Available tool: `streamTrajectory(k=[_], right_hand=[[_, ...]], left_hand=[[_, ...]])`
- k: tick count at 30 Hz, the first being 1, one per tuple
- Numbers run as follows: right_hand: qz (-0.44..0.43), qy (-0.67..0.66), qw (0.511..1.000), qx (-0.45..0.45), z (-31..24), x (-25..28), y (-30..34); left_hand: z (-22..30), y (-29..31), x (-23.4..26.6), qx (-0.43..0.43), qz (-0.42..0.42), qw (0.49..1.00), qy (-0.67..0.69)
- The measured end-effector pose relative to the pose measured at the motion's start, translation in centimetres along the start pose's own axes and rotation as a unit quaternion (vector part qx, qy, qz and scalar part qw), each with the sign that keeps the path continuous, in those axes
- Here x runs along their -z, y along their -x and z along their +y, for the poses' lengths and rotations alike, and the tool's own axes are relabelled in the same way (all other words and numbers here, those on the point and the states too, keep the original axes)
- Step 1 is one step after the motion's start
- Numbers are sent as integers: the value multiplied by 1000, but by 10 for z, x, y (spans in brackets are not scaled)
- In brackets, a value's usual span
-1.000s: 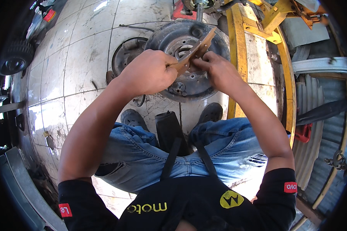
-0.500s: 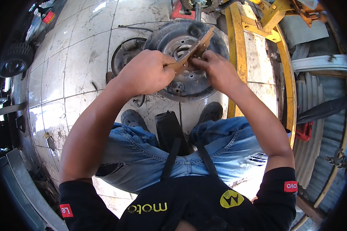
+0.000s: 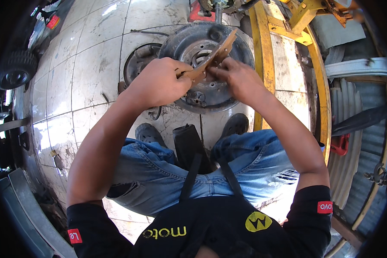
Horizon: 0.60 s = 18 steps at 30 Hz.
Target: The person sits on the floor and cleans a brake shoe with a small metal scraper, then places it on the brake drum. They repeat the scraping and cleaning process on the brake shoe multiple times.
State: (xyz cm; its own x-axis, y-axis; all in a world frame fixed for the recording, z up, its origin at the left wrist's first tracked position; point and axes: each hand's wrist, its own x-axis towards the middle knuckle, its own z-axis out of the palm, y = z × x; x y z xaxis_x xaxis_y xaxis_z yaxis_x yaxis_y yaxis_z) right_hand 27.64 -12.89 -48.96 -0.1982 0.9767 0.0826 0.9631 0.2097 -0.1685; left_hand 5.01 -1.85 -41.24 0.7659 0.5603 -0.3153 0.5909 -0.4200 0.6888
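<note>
A brown, curved brake shoe (image 3: 223, 52) with small holes along it is held up at a slant over a large round brake backing plate (image 3: 173, 41). My left hand (image 3: 159, 81) pinches its near end between thumb and fingers. On the other side, my right hand (image 3: 241, 80) has its bent fingers against the shoe's middle; the fingertips are partly hidden behind it. The dark plate lies on the floor with an open hub hole in its centre, partly covered by the shoe and my hands.
A second, smaller round plate (image 3: 131, 64) with a cylinder lies left of the large one. A yellow steel frame (image 3: 262, 56) stands close on the right. A red stand (image 3: 198, 13) is at the far side, a wheel (image 3: 16, 73) at far left. My shoes (image 3: 235, 124) flank a black strap-hung pouch (image 3: 188, 139).
The brake shoe has tilted slightly and shifted a little to the left. Both hands keep nearly the same places, with the right fingers moved slightly along the shoe.
</note>
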Motion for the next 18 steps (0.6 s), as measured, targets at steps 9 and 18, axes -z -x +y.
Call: streamTrajectory(k=[9,18], right_hand=[[17,40,999,-13,-6,-1,3],[-88,-50,995,5,-9,21,6]], left_hand=[[0,0,3,17,-24,999,16],[-4,1,0,-23,-13,999,24]])
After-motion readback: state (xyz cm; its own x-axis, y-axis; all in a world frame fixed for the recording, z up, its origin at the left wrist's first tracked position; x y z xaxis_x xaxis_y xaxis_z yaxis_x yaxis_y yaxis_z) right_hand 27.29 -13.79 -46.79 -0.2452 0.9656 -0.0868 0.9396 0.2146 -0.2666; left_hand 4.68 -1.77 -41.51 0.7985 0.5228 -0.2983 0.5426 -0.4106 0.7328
